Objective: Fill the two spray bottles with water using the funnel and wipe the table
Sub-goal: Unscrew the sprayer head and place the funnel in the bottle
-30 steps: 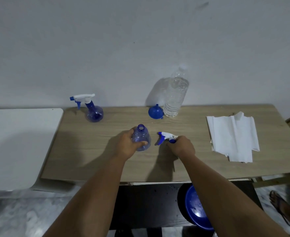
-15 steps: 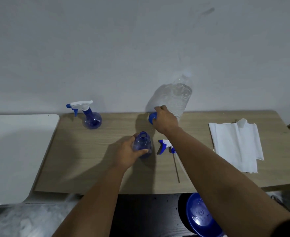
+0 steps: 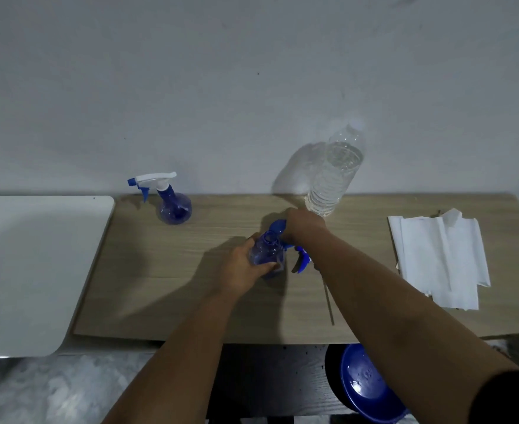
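Wooden worktop (image 3: 166, 289) against a pale wall; both grips near its middle. White board (image 3: 32, 270) butted against the worktop edge, well to the left of the left-hand grip. Stack of white paper towels (image 3: 435, 258) flat on the worktop, well to the right of the right-hand grip. Clear water bottle (image 3: 334, 175) upright at the back edge, just beyond the right-hand grip, partly filled. Blue basin (image 3: 365, 384) below the worktop's front edge, under the right forearm. Capped spray bottle (image 3: 172, 200) upright at the back, well apart from the left-hand grip and to its far left, white-and-blue trigger head still fitted. Open spray bottle (image 3: 267, 250) upright, neck uncovered, in the grip of the left hand (image 3: 243, 264), fingers and thumb curled round its body. Right hand (image 3: 304, 224) just behind that bottle, grip closed on the blue funnel (image 3: 278, 225), held tilted just beyond the open neck; contact with the neck not discernible. Removed trigger head (image 3: 301, 261) lying on the worktop just right of the held bottle, under the right wrist, thin dip tube (image 3: 328, 301) trailing toward the front edge.
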